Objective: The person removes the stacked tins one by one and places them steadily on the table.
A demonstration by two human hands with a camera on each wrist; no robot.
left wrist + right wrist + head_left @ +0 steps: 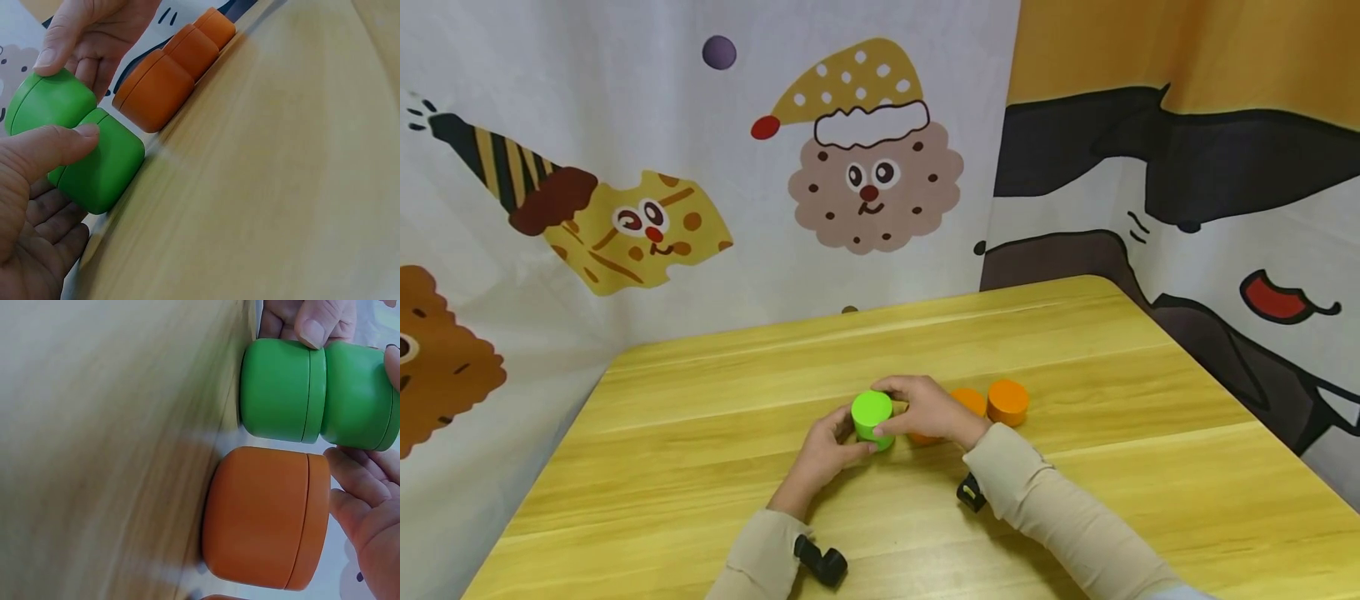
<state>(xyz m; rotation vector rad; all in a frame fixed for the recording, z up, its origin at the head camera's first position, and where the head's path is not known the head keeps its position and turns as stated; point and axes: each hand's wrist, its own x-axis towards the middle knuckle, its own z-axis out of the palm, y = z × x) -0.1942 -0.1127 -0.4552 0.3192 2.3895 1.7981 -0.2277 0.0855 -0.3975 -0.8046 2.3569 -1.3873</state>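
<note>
Two small green lidded jars stand one on top of the other on the wooden table. My left hand (822, 457) grips the lower green jar (109, 172), its thumb across the side near the lid. The upper green jar (872, 407) is between the thumb and fingers of my right hand (931, 408); its base meets the lid of the jar below. Right beside the stack is an orange lidded jar (259, 519), partly hidden by the right hand in the head view.
Two more orange jars, the middle one (970, 401) and the far one (1008, 402), continue the row rightwards. The yellowish wooden table (700, 400) meets a printed cloth (760, 283) behind and at the sides.
</note>
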